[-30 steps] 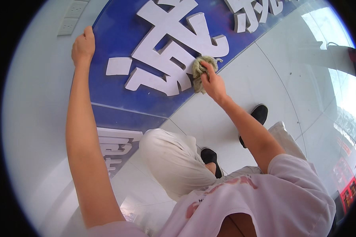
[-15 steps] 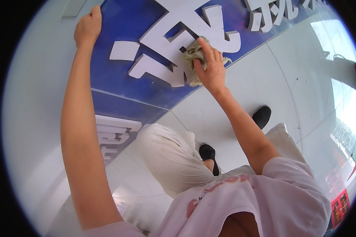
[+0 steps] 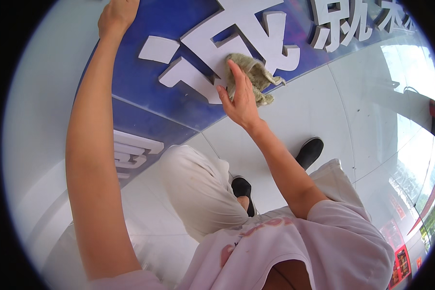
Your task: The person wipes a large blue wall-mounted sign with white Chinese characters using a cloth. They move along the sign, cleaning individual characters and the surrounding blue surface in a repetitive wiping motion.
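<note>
A blue sign board [image 3: 145, 94] with thick white raised characters [image 3: 203, 46] fills the upper middle. On the lower edge of one large character lies a crumpled, greyish-green cleaning rag [image 3: 256, 72]. My right hand [image 3: 241, 99] presses the rag there, fingers nearly straight and the thumb apart toward the board. Part of the rag hangs loose to the right of the fingers. At the upper left, my left hand [image 3: 118, 19] is closed around the board's edge; its fingertips are hidden.
Pale tiled floor [image 3: 319, 111] spreads right of the board, with my black shoes [image 3: 310, 151] on it. A pale wall [image 3: 43, 121] is at left. Smaller white characters [image 3: 135, 150] sit on the board's lower section. Bright glass [image 3: 415, 96] and red posters [image 3: 400, 266] are at right.
My right hand has shifted slightly left and down, its thumb now spread from the rag, which fans out more to the right. My left hand appears higher as the view shifts.
</note>
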